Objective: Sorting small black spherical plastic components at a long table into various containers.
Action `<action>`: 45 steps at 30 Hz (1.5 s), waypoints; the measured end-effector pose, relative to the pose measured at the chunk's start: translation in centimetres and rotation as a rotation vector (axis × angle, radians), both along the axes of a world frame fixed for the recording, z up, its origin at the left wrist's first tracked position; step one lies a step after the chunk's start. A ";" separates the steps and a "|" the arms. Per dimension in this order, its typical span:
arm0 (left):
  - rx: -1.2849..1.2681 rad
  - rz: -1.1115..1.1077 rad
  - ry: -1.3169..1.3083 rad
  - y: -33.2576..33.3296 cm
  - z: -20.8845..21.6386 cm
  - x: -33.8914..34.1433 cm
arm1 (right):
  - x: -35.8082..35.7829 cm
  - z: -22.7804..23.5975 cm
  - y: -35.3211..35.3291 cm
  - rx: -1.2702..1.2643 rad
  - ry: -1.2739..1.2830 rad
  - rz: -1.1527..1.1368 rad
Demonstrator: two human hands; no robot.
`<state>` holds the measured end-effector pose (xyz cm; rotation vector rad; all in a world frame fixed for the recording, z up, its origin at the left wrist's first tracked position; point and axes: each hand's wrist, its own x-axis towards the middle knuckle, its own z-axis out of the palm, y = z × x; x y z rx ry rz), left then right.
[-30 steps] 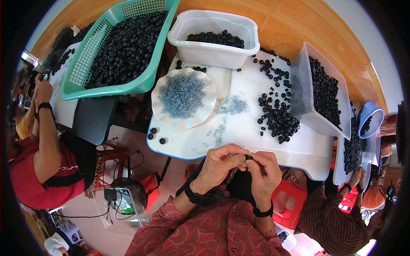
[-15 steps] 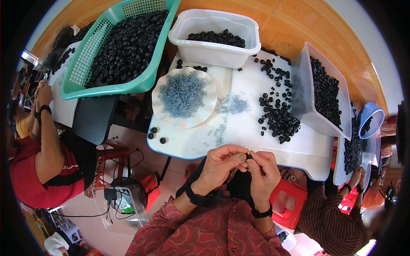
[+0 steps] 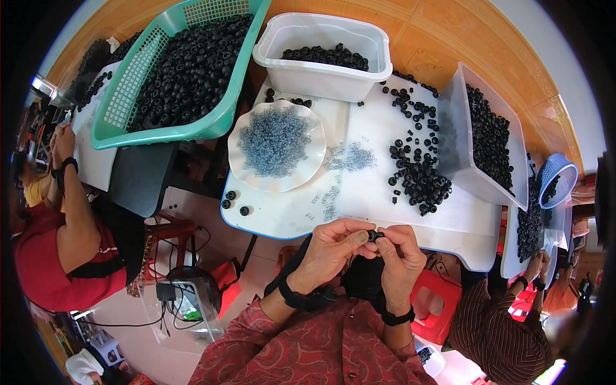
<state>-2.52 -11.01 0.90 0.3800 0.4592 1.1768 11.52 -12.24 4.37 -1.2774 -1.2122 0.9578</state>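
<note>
Just past the table's near edge, my left hand (image 3: 332,251) and my right hand (image 3: 400,262) meet fingertip to fingertip. Between them is a small round black part (image 3: 374,236), pinched by the thumb and forefinger of both; its far side is hidden by the fingers. Beyond the hands lies a loose pile of small black parts (image 3: 423,186) on a white sheet. A wavy-edged white plate (image 3: 239,160) holds a heap of tiny see-through bluish pieces (image 3: 276,141), too small to name. More of these bluish pieces lie scattered beside the plate.
At the far left stands a green basket (image 3: 108,133) full of round black parts. A white tub (image 3: 321,82) and a tilted translucent bin (image 3: 454,151) also contain black parts. Three black parts (image 3: 244,211) sit near the table's left edge. Other people work on both sides.
My right hand has shifted slightly right, and its fingers have spread a little. More of the black part now shows between the fingertips. My left hand has hardly moved.
</note>
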 end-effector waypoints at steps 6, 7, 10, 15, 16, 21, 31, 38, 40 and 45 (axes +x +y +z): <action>-0.003 -0.040 0.132 -0.1 0.0 -0.5 | 0.2 -0.2 -0.1 0.019 -0.069 0.015; 0.007 -0.033 0.173 -0.1 0.1 -0.5 | 0.3 -0.2 -0.1 0.034 -0.092 0.020; 0.043 -0.026 0.285 0.0 0.4 -0.7 | 0.4 -0.3 -0.1 0.080 -0.149 0.032; 0.139 -0.025 0.389 0.0 1.0 -1.1 | 0.4 0.2 0.0 0.119 -0.184 0.055; 0.161 -0.012 0.394 0.0 1.0 -1.0 | 0.3 0.2 0.0 0.121 -0.176 0.055; 0.224 0.032 0.429 -0.1 1.1 -0.9 | 0.1 0.1 -0.2 0.118 -0.157 0.045; 0.140 0.036 0.395 -0.2 0.9 -0.6 | -0.3 -0.3 -0.2 0.207 -0.275 -0.016; 0.356 0.109 0.534 0.0 1.2 -1.2 | -0.3 0.1 -0.1 0.216 -0.263 0.024; 0.378 0.113 0.547 0.0 1.3 -1.3 | -0.2 0.3 -0.1 0.211 -0.254 0.041; 0.331 0.089 0.547 -0.2 1.3 -1.3 | -0.1 0.5 -0.4 0.147 -0.200 0.067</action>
